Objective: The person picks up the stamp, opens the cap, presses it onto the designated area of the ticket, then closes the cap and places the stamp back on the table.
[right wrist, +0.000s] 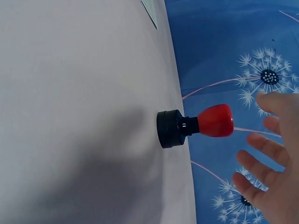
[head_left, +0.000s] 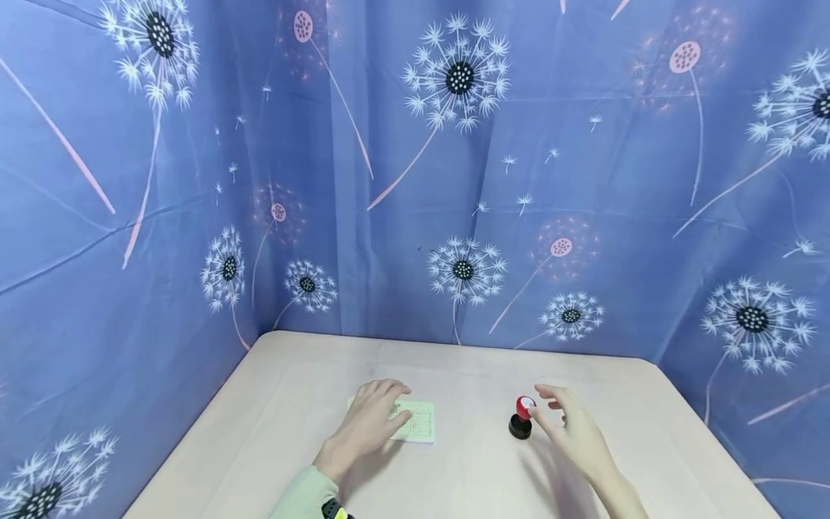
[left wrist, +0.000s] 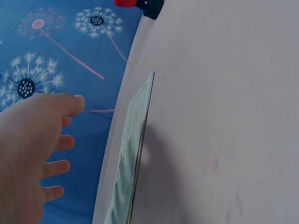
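A self-inking style stamp [head_left: 521, 418] with a round black base and a red knob stands upright on the table, right of the middle. My right hand [head_left: 573, 432] is just right of it, fingers apart and relaxed; in the right wrist view a gap shows between the fingers and the red knob [right wrist: 216, 120]. On the left lies a thin pad of pale green printed paper [head_left: 418, 422]. My left hand [head_left: 371, 418] hovers over its left part and hides that part. In the left wrist view the fingers are spread above the pad [left wrist: 133, 126], holding nothing.
The pale tabletop [head_left: 473, 382] reaches back to a blue curtain [head_left: 402, 288] printed with dandelions, which also hangs along the left and right sides. A dark band with a yellow patch [head_left: 333, 509] is on the left wrist, by a light green sleeve [head_left: 305, 494].
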`<act>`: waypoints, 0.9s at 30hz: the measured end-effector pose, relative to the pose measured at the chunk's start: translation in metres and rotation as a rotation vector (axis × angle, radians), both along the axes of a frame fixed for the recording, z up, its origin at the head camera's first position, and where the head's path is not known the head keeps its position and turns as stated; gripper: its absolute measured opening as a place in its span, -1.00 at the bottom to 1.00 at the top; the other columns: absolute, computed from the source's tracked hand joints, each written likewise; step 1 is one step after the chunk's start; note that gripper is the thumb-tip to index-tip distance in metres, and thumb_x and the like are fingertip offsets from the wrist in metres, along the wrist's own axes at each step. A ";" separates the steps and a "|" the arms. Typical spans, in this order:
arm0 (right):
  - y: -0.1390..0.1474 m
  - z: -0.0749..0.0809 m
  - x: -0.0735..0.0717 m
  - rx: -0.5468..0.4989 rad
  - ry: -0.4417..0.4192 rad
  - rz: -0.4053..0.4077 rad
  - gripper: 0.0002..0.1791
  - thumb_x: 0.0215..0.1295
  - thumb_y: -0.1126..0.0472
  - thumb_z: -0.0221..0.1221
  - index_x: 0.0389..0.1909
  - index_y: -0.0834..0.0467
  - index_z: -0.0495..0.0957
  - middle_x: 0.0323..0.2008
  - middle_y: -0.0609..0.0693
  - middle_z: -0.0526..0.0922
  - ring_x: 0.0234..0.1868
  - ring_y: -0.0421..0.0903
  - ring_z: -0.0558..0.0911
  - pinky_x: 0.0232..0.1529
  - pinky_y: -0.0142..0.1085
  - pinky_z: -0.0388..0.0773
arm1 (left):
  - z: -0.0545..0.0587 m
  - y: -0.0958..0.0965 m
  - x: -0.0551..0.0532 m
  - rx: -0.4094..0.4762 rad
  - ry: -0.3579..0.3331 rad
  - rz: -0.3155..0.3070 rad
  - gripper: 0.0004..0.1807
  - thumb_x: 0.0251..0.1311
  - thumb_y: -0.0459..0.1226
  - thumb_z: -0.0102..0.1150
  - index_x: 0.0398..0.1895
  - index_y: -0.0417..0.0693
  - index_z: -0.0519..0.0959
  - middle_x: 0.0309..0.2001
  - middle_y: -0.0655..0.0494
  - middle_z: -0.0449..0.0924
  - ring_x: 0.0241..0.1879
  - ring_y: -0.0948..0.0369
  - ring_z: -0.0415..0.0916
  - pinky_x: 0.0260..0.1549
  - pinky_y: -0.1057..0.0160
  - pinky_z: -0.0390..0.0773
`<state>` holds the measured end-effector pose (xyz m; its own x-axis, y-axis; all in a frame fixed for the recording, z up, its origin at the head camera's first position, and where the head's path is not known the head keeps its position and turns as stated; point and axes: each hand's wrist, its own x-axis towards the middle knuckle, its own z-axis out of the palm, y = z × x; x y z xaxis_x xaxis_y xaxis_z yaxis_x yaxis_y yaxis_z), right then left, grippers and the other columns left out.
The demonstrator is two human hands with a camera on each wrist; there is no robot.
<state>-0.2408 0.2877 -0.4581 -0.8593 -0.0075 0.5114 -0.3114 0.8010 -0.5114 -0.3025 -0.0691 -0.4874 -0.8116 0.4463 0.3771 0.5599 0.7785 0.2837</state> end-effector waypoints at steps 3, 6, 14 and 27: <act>-0.001 0.003 -0.004 -0.009 -0.014 0.014 -0.54 0.23 0.01 0.21 0.13 0.06 0.46 0.00 -0.06 0.55 -0.10 0.01 0.58 -0.18 -0.15 0.48 | 0.005 0.009 -0.001 0.012 -0.009 -0.011 -0.58 0.26 0.01 0.04 0.14 0.12 0.44 0.15 0.20 0.44 0.21 0.09 0.31 0.27 -0.03 0.16; -0.001 0.003 -0.006 -0.018 -0.027 0.020 -0.54 0.22 0.02 0.22 0.12 0.07 0.46 -0.01 -0.05 0.55 -0.11 0.00 0.57 -0.19 -0.18 0.48 | 0.008 0.017 0.000 0.020 -0.015 -0.020 -0.58 0.26 0.00 0.04 0.14 0.11 0.45 0.12 0.21 0.46 0.18 0.10 0.33 0.25 0.00 0.20; -0.001 -0.001 -0.009 -0.048 -0.066 0.022 -0.53 0.23 -0.02 0.20 0.12 0.08 0.46 -0.02 0.01 0.55 -0.16 0.00 0.55 -0.21 -0.16 0.49 | 0.010 0.040 0.005 0.080 -0.027 -0.033 -0.59 0.26 -0.01 0.04 0.13 0.13 0.46 0.09 0.23 0.48 0.13 0.13 0.37 0.20 0.02 0.26; -0.001 -0.011 -0.017 -0.099 -0.130 0.035 -0.50 0.19 -0.01 0.24 0.12 0.10 0.46 -0.05 0.07 0.48 -0.32 -0.12 0.47 -0.36 -0.34 0.44 | 0.002 0.078 0.009 0.178 -0.130 -0.053 -0.58 0.25 0.06 0.00 0.13 0.18 0.46 0.08 0.30 0.47 0.10 0.21 0.38 0.16 0.12 0.30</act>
